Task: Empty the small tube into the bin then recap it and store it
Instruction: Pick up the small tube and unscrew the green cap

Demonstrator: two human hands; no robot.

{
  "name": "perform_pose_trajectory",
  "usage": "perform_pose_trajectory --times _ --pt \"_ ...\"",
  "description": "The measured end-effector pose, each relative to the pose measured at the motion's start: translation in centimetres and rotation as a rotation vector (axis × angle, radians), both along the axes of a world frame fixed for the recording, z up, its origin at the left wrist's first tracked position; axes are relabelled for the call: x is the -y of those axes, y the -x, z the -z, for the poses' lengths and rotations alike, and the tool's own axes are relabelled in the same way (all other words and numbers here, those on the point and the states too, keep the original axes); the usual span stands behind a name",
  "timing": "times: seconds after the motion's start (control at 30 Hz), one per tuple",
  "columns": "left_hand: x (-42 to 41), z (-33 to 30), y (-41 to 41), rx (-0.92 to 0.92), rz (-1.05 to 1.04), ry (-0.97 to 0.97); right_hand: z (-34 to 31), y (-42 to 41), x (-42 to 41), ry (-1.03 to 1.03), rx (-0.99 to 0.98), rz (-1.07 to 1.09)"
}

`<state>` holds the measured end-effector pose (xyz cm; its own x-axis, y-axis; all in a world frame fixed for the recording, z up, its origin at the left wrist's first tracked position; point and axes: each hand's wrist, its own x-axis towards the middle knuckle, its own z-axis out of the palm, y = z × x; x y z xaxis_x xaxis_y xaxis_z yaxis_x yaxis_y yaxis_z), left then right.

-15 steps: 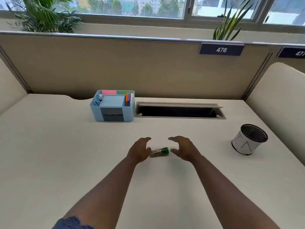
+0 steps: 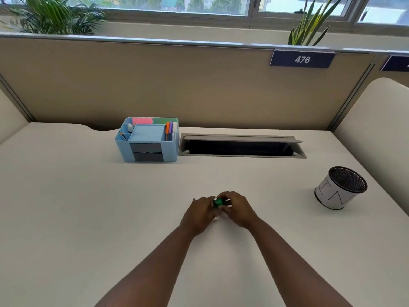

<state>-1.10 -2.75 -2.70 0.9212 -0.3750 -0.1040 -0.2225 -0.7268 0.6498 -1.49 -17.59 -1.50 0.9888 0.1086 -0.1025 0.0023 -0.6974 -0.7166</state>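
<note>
A pale desk (image 2: 66,207) filled the foreground, with an open cable slot (image 2: 241,147) set in it; a tan partition (image 2: 177,85) stood behind, bearing a blue plate (image 2: 302,59) reading 476; beyond it, leafy plants (image 2: 55,16) lined a daylit window (image 2: 177,5); cream panels (image 2: 380,120) flanked the sides.

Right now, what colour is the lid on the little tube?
Green. The cap shows between both hands in the head view, the only camera.
</note>
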Motion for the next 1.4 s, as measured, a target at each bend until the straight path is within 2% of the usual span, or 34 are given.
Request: perform_pose_trajectory --times 0.23,0.37,0.7,0.87,1.03,1.13,1.23,1.33,1.4 --pt "0.7 -0.5 -0.4 0.053 -0.086 0.11 -1.8 -0.7 -0.7 -0.236 0.012 0.025" --pt "0.7 -0.9 -0.4 0.049 -0.063 0.201 -2.5 -0.9 -0.5 -0.35 -0.033 0.036" --pt "0.8 -1.5 -0.2 0.076 0.021 0.126 -3.7 -0.3 0.8 -0.472 -0.149 -0.002" --pt "0.8 -2.1 -0.2 0.093 0.034 0.134 -4.4 -0.3 1.0 -0.471 -0.142 0.019" --pt "0.5 -2.2 0.1 0.075 -0.005 0.194 -5.1 -0.7 0.9 -0.562 -0.218 0.145" --pt "0.5 -2.2 0.2 0.025 -0.049 0.277 -5.7 -0.6 1.1 -0.699 -0.284 0.159" --pt "0.4 -2.2 0.2 0.0 -0.121 0.336 -5.5 -0.3 1.8 -0.812 -0.259 0.268" --pt "0.2 -2.3 0.3 -0.013 -0.198 0.412 -4.5 0.2 2.2 -0.82 -0.243 0.329" --pt "0.3 -2.3 0.4 0.002 -0.22 0.437 -3.4 0.6 2.6 -0.718 -0.225 0.335"
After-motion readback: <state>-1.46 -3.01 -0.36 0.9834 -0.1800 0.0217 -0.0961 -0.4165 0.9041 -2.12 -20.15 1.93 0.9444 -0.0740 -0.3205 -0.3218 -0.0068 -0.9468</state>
